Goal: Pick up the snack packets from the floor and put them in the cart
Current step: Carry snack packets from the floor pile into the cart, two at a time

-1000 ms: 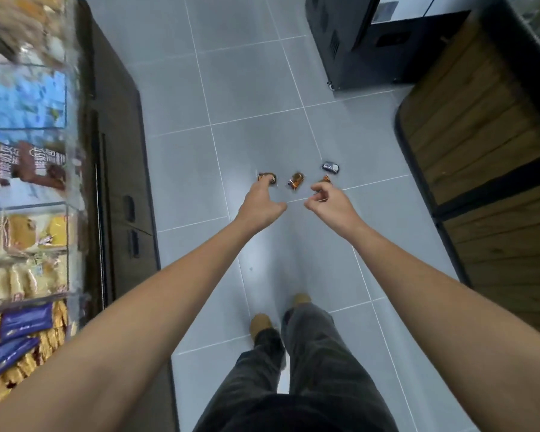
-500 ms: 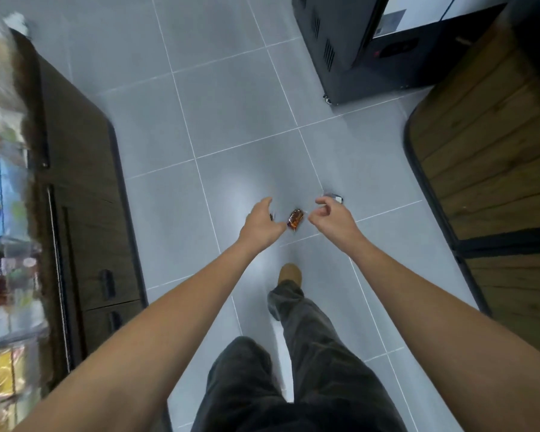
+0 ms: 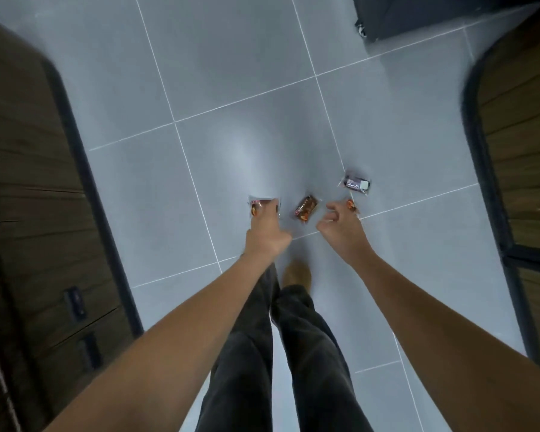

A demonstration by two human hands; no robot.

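Observation:
Several small snack packets lie on the grey tiled floor point(image 3: 231, 73). My left hand point(image 3: 267, 233) reaches down, and its fingers curl over a clear-wrapped packet point(image 3: 255, 203) whose corners show on both sides. A brown packet point(image 3: 306, 208) lies free between my hands. My right hand point(image 3: 340, 227) has curled fingers right at an orange packet point(image 3: 351, 205), most of it hidden behind the hand; contact is unclear. A purple packet point(image 3: 356, 184) lies just beyond it. No cart is in view.
A dark wooden cabinet point(image 3: 28, 182) runs along the left. A rounded wooden counter point(image 3: 518, 135) stands at the right, and a black unit on castors point(image 3: 418, 17) at the top right. My legs and a tan shoe point(image 3: 296, 272) are below the hands.
I have bent lower, so the floor and packets look larger. Both hands have come down to the packets. The left fingers now cover the clear-wrapped packet.

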